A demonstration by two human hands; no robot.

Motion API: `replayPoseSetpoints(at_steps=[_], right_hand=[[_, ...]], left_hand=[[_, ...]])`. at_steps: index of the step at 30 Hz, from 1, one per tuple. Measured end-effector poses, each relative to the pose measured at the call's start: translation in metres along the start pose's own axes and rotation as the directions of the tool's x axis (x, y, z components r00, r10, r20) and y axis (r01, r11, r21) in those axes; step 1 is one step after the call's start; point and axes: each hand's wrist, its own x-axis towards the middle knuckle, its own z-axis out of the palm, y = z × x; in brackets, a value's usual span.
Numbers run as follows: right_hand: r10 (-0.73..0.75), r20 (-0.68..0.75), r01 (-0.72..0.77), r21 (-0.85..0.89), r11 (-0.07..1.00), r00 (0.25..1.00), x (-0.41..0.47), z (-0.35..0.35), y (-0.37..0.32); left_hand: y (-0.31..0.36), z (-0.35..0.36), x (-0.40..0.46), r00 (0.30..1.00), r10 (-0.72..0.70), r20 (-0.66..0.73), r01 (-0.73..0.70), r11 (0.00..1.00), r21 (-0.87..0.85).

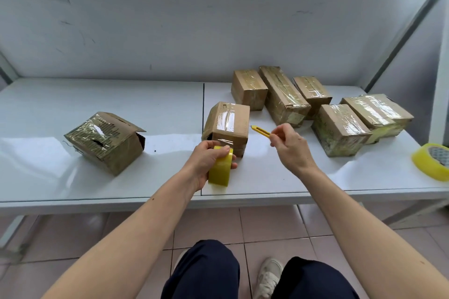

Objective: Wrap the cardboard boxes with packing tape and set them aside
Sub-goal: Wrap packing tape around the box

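Observation:
A small cardboard box [230, 121] with clear tape across its top stands at the middle of the white table [102, 104]. My left hand [206, 160] grips a yellow roll of packing tape [220, 168] right in front of the box, and a strip of tape runs from the roll up onto the box's near face. My right hand [289, 145] pinches a yellow utility knife [261, 131] just right of the box, its tip pointing toward the box's right side.
A battered open box [107, 141] lies tilted at the left. Several taped boxes [340, 128] are grouped at the back right. A second yellow tape roll [433, 164] lies near the table's right edge. A white wall panel stands behind.

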Motion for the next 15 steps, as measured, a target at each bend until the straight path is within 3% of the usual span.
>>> replayPoseSetpoints(at_steps=[3, 6, 15], right_hand=[[-0.264, -0.066, 0.243, -0.228, 0.943, 0.962, -0.016, 0.006, -0.023], [-0.387, -0.034, 0.339, -0.416, 0.844, 0.922, -0.027, 0.016, -0.039], [-0.362, 0.051, 0.321, -0.587, 0.743, 0.931, -0.021, 0.024, -0.051]], left_hand=[[-0.001, 0.002, -0.002, 1.000, 0.005, -0.005, -0.005, 0.999, 0.038], [-0.001, 0.004, -0.003, 1.000, 0.014, -0.018, -0.012, 0.996, 0.091], [0.001, 0.005, 0.000, 1.000, 0.001, -0.024, 0.001, 0.998, 0.066]])
